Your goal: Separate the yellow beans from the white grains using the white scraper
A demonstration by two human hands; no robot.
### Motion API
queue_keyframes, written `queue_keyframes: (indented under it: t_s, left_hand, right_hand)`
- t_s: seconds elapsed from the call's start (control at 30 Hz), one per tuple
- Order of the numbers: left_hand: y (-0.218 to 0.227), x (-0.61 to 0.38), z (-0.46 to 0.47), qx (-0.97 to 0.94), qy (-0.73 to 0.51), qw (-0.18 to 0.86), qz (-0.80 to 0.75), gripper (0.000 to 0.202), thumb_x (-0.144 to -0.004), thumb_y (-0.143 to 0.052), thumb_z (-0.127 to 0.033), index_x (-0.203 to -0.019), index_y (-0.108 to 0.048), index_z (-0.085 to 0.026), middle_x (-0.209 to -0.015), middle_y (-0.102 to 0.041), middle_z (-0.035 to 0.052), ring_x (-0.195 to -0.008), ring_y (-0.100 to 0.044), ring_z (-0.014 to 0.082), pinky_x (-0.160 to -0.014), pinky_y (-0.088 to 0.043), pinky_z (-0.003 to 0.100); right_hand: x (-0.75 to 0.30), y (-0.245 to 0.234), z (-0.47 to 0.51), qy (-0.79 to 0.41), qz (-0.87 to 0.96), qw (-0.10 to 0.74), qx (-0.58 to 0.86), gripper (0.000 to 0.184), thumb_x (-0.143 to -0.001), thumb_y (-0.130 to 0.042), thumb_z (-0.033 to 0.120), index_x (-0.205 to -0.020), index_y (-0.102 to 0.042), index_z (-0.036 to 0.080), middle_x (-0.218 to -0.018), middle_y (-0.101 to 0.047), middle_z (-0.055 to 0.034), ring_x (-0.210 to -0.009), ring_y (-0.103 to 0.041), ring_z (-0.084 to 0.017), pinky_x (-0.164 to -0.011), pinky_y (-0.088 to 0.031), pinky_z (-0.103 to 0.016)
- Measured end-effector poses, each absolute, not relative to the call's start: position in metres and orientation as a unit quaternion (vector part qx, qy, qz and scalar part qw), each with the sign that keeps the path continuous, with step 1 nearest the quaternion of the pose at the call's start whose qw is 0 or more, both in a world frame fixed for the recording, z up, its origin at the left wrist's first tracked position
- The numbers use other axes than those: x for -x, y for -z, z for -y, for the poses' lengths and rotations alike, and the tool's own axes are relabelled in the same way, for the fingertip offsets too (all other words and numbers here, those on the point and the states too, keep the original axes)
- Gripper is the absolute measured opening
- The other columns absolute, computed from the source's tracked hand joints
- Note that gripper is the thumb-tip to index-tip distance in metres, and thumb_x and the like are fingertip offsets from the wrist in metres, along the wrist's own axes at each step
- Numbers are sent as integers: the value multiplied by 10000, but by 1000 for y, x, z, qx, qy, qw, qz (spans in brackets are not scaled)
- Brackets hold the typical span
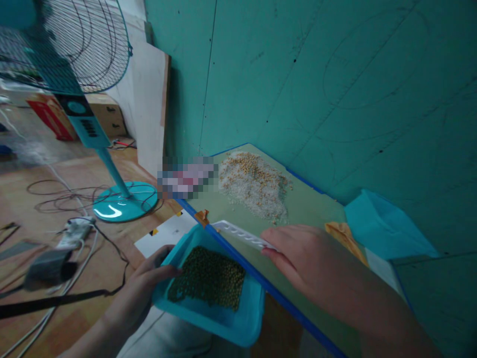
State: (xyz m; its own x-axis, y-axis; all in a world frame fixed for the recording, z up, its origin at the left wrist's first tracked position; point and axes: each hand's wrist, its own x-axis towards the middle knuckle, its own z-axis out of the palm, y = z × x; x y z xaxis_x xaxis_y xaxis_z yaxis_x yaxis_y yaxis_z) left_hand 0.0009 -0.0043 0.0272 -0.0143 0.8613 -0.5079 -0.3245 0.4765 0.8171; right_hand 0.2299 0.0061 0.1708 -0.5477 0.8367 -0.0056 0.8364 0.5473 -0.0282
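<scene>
My left hand (143, 286) grips the near-left rim of a turquoise plastic tray (238, 323), thumb hooked over the edge. The tray holds a layer of small green beans (208, 278) and is held just below the blue edge of a low green table (316, 248). My right hand (301, 258) lies on the table with fingers closed on a flat white plastic scraper (242, 233) that rests along the table edge above the tray. Farther back on the table lies a pile of white rice mixed with yellow beans (255, 186).
A turquoise standing fan (89, 114) stands on the wooden floor at left, with cables and a power strip (74, 231) around it. A teal wall runs behind the table. A teal bag (383, 226) and a yellow cloth (345, 236) lie at the table's right.
</scene>
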Motion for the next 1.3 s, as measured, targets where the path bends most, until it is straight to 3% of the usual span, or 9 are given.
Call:
queue_keyframes:
  t_s: [0.13, 0.27, 0.63, 0.87, 1.3]
  left_hand:
    - [-30, -1, 7, -236, -449, 661, -553, 369, -546, -638, -199, -900, -544, -243, -602, -661, -63, -563, -624, 194, -475, -500, 282]
    - [-30, -2, 6, -235, -442, 662, -558, 445, -572, -635, -194, -999, -520, -236, -639, -669, -54, -587, -629, 198, -498, -502, 287]
    - [-24, 2, 7, -237, -442, 669, -549, 365, -578, -636, -189, -922, -527, -245, -636, -670, -69, -602, -628, 184, -523, -493, 269]
    - [-26, 0, 4, -237, -440, 665, -555, 357, -546, -652, -191, -882, -551, -257, -608, -665, -66, -627, -651, 223, -516, -499, 290]
    - [-27, -4, 3, -241, -438, 666, -553, 481, -547, -633, -203, -1019, -541, -218, -646, -691, -39, -653, -656, 230, -506, -501, 280]
  right_hand:
    - [-229, -172, -6, -6, 879, 21, 476, 140, -849, -414, 210, -740, -493, 250, -672, -583, 39, -598, -535, -147, -518, -229, -286]
    - [-230, -173, -5, 1, 880, 27, 475, 145, -840, -418, 194, -718, -481, 240, -637, -572, 31, -562, -518, -150, -498, -213, -284]
    - [-240, -177, -12, 6, 880, 35, 474, 117, -842, -436, 226, -758, -518, 217, -661, -594, 14, -581, -537, -130, -490, -249, -244]
    - [-285, -181, -46, 108, 792, 87, 595, 200, -835, -416, 305, -876, -568, 181, -721, -626, -48, -558, -549, -145, -463, -306, -229]
    - [-299, -172, -65, 32, 791, 70, 607, 207, -818, -441, 302, -892, -596, 186, -749, -645, -48, -598, -563, -141, -467, -316, -209]
